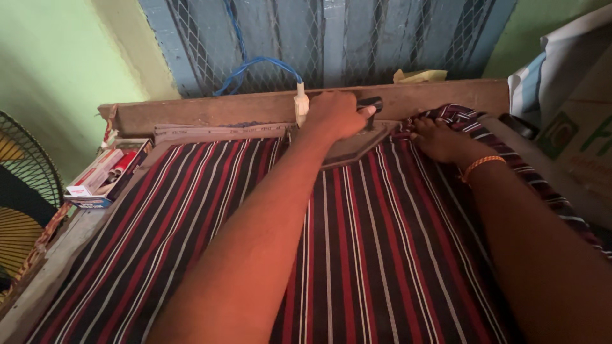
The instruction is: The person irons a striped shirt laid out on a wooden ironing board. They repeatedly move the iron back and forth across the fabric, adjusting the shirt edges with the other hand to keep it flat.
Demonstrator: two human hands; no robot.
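- The left hand [336, 114] is wrapped around the dark handle of a flat iron [357, 143], gripping it from above at the far end of the board.
- The iron's grey soleplate lies flat on the striped cloth [357, 248], its pointed end turned toward the right hand.
- The right hand [440, 139] rests palm down on the cloth just beside the iron, fingers spread and pressing a bunched fold (it grasps nothing that I can make out); an orange band circles its wrist.
- The cloth, dark with red and white stripes, covers the whole board.
- A blue cord [255, 67] with a white plug runs from the iron up to the mesh window.
- A small box [105, 178] of oddments sits at the left edge.
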